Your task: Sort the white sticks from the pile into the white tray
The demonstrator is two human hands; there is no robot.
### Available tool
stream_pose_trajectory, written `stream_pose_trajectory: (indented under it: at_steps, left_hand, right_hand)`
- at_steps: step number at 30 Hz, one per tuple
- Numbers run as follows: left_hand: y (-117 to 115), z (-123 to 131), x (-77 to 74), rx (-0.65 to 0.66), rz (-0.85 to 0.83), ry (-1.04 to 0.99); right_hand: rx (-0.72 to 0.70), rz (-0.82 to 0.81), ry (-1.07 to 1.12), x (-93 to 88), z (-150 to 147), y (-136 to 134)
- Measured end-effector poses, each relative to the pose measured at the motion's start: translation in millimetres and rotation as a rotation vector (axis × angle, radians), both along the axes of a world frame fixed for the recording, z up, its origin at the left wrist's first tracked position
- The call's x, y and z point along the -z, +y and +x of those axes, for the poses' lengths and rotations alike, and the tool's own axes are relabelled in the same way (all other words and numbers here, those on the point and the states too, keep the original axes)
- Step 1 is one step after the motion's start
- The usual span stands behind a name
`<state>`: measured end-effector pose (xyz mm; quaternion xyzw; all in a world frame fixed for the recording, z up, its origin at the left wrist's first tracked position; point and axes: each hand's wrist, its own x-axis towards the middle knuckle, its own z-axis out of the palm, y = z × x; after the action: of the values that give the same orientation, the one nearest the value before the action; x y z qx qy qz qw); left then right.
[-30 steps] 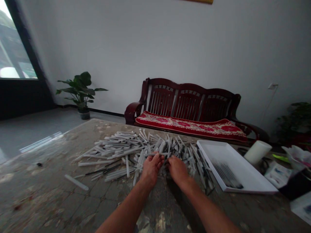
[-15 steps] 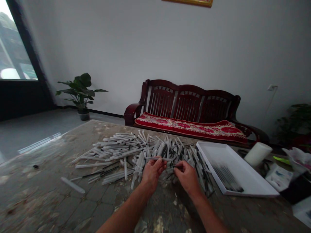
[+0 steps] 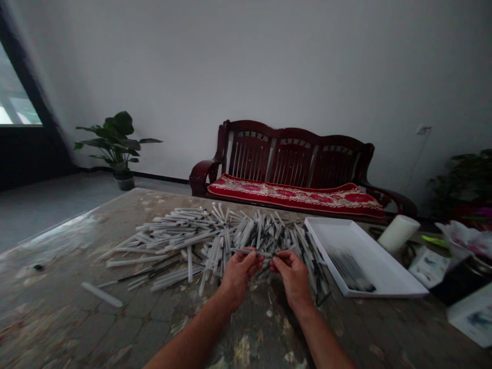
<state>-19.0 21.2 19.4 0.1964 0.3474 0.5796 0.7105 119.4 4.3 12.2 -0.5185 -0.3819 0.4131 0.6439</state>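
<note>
"What are the hands doing?"

"The left hand [image 3: 239, 278] and right hand [image 3: 294, 279] pinch one slim white tube [image 3: 249, 252] over a loose pile of tubes [image 3: 215, 238]."

"What's beside them?"

"A white tray [image 3: 365, 256] holding dark slender sticks [image 3: 349, 270], on the mottled surface [image 3: 57, 271]."

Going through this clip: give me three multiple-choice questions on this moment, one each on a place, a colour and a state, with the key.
1. Where is the white plastic tray? A) right of the pile of thin white tubes B) left of it C) under it
2. What colour is the cushion on the wooden bench? A) blue B) green C) red
3. What are the left hand and right hand doing? A) clenched in fists B) pinching one thin white tube C) lying open, empty

1: A, it lies beside the pile.
2: C, red shows with a pale border.
3: B, the tube spans both hands' fingers.
</note>
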Motion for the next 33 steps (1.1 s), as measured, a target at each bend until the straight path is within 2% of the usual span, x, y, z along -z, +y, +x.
stream_pose_trajectory:
  at_steps: [6,23,30,33]
  left_hand:
    - [0.4,-1.0,1.6,-0.005,0.014,0.014]
    - [2.0,0.9,4.8,0.019,0.018,0.046]
    - [1.2,1.2,5.9,0.003,0.038,0.066]
    - [0.5,1.3,5.2,0.007,0.037,0.058]
  right_hand:
    - [0.03,0.014,0.038,1.2,4.9,1.0]
    - [0.005,0.018,-0.094,1.6,4.3,0.4]
    - [0.05,0.076,-0.363,2.2,8.3,-1.2]
    - [0.051,0.092,-0.385,1.9,8.9,-1.2]
